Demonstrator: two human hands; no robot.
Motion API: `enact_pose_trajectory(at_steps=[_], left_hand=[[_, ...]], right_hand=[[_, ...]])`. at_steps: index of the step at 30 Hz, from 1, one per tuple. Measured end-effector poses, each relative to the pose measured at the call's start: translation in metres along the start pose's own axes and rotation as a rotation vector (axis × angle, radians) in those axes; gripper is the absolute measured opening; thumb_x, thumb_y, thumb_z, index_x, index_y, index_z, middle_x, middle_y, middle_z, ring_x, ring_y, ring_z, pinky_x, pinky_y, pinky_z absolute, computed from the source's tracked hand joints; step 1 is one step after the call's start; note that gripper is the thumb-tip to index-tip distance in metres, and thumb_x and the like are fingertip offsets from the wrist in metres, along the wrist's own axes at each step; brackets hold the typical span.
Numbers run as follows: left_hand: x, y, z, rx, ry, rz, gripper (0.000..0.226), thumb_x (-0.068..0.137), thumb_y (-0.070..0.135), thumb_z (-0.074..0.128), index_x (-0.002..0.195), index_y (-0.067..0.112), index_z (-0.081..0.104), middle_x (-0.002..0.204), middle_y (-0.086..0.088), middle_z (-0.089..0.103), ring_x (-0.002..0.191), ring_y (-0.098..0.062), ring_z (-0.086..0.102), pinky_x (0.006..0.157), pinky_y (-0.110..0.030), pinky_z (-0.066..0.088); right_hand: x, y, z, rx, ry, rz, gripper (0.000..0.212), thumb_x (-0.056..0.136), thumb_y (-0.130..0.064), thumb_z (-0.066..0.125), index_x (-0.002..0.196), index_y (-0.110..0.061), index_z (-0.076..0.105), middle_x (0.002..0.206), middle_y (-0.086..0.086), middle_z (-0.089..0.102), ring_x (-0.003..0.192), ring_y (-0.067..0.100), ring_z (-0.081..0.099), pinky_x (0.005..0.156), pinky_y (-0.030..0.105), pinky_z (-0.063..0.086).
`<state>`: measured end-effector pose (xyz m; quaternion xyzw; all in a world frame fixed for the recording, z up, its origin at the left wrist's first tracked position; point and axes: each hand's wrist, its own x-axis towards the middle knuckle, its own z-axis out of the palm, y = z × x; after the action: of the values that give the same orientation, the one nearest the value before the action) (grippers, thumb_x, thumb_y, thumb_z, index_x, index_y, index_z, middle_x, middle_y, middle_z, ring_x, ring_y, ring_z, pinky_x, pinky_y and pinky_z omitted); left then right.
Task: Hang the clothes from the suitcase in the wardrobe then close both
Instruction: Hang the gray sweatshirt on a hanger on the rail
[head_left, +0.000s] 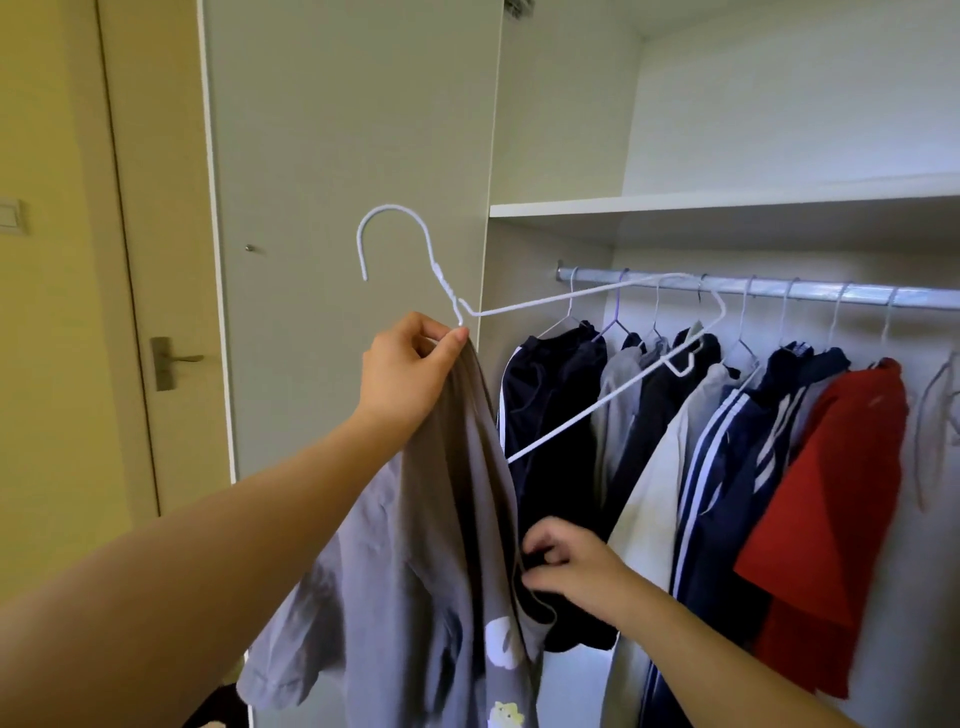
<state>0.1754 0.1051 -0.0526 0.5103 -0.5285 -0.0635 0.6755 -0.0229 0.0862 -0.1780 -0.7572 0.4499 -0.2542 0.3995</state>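
The left hand (402, 371) pinches a white wire hanger (597, 296) and grey T-shirt (415, 561) at centre frame, hook up-left, long axis slanting toward the crowded wardrobe rail (779, 286), while the right hand (571, 566) grips the shirt's edge.

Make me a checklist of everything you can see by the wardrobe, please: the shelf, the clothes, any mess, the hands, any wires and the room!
Surface: white wardrobe shelf above the rail; no items seen on the visible part.
Job's things: white wire hanger held tilted in front of the rail, not hooked on; grey T-shirt draped from one end, only partly on. Suitcase not in view.
Clutter: nothing seen; hung clothes fill the rail, among them a red shirt.
Grippers: left hand pinches hanger and shirt together; right hand grips the shirt fabric lower down.
Cables: nothing seen.
Surroundings: open wardrobe door, room door with handle, wall switch.
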Motion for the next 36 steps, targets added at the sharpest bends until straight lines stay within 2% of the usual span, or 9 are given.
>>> enact_pose_trajectory(at_steps=[2,9,16,19,22,24,28,32,36], left_hand=[[-0.004,0.002,0.006,0.034,-0.038,0.012,0.022,0.087,0.032,0.065,0.068,0.027,0.055,0.062,0.008,0.056,0.059,-0.004,0.052,0.060,-0.018,0.041],[-0.015,0.004,0.025,0.173,-0.158,-0.023,0.025,0.086,0.034,0.066,0.066,0.027,0.053,0.059,0.008,0.055,0.057,-0.004,0.051,0.055,-0.017,0.039],[-0.004,0.012,0.024,-0.128,-0.064,-0.108,0.025,0.084,0.030,0.069,0.065,0.022,0.055,0.064,0.004,0.054,0.062,-0.010,0.050,0.065,-0.023,0.042],[0.007,0.014,0.015,-0.150,-0.003,-0.095,0.025,0.084,0.031,0.069,0.066,0.021,0.054,0.065,0.003,0.054,0.062,-0.011,0.049,0.064,-0.023,0.041],[0.008,0.007,0.005,-0.011,-0.023,-0.022,0.025,0.086,0.033,0.066,0.066,0.024,0.053,0.062,0.006,0.053,0.057,-0.007,0.048,0.056,-0.018,0.040],[0.005,-0.002,-0.002,0.166,-0.059,0.042,0.026,0.086,0.036,0.064,0.066,0.027,0.052,0.061,0.009,0.054,0.059,-0.005,0.051,0.056,-0.019,0.040],[0.000,-0.020,-0.020,0.469,-0.139,0.154,0.024,0.090,0.042,0.056,0.074,0.025,0.055,0.062,0.010,0.054,0.069,-0.019,0.055,0.063,-0.027,0.041],[-0.007,-0.036,-0.029,0.656,-0.213,0.284,0.037,0.092,0.052,0.045,0.083,0.018,0.057,0.059,0.005,0.049,0.071,-0.028,0.054,0.060,-0.029,0.037],[-0.010,-0.045,-0.031,0.690,-0.210,0.341,0.038,0.081,0.056,0.032,0.072,0.020,0.041,0.058,0.001,0.046,0.064,-0.028,0.049,0.056,-0.029,0.033]], right_hand=[[0.003,-0.006,-0.001,0.224,0.102,-0.007,0.018,0.085,-0.009,0.064,0.099,-0.020,0.062,0.096,0.000,0.059,0.085,0.012,0.055,0.071,0.017,0.043],[0.010,-0.025,-0.003,0.523,0.011,0.010,0.022,0.090,-0.013,0.056,0.108,-0.019,0.067,0.098,0.002,0.064,0.083,0.015,0.059,0.072,0.024,0.044],[0.002,-0.008,0.007,0.011,-0.295,0.255,0.005,0.090,-0.017,0.057,0.092,-0.021,0.059,0.091,-0.004,0.058,0.089,0.011,0.053,0.076,0.022,0.040],[0.000,0.006,0.005,-0.211,-0.300,0.311,0.034,0.088,-0.023,0.060,0.114,-0.002,0.059,0.106,0.011,0.061,0.092,0.018,0.053,0.078,0.024,0.037],[0.000,0.011,-0.004,-0.547,-0.192,0.283,0.013,0.088,-0.032,0.052,0.081,-0.022,0.054,0.089,0.002,0.054,0.098,0.024,0.049,0.081,0.031,0.033],[-0.002,0.007,-0.015,-0.756,-0.052,0.257,0.027,0.091,-0.033,0.044,0.066,-0.026,0.036,0.091,0.000,0.048,0.110,0.026,0.045,0.089,0.035,0.031],[-0.002,0.013,-0.040,-0.915,0.148,0.242,0.013,0.093,-0.034,0.039,0.082,-0.028,0.043,0.121,0.003,0.055,0.124,0.024,0.039,0.094,0.036,0.029],[-0.003,0.018,-0.063,-0.965,0.307,0.233,0.009,0.090,-0.035,0.042,0.087,-0.032,0.050,0.124,0.000,0.055,0.125,0.022,0.038,0.096,0.034,0.030],[-0.002,0.021,-0.072,-0.972,0.395,0.216,0.024,0.088,-0.035,0.044,0.066,-0.027,0.036,0.116,-0.003,0.056,0.123,0.021,0.037,0.093,0.033,0.030]])
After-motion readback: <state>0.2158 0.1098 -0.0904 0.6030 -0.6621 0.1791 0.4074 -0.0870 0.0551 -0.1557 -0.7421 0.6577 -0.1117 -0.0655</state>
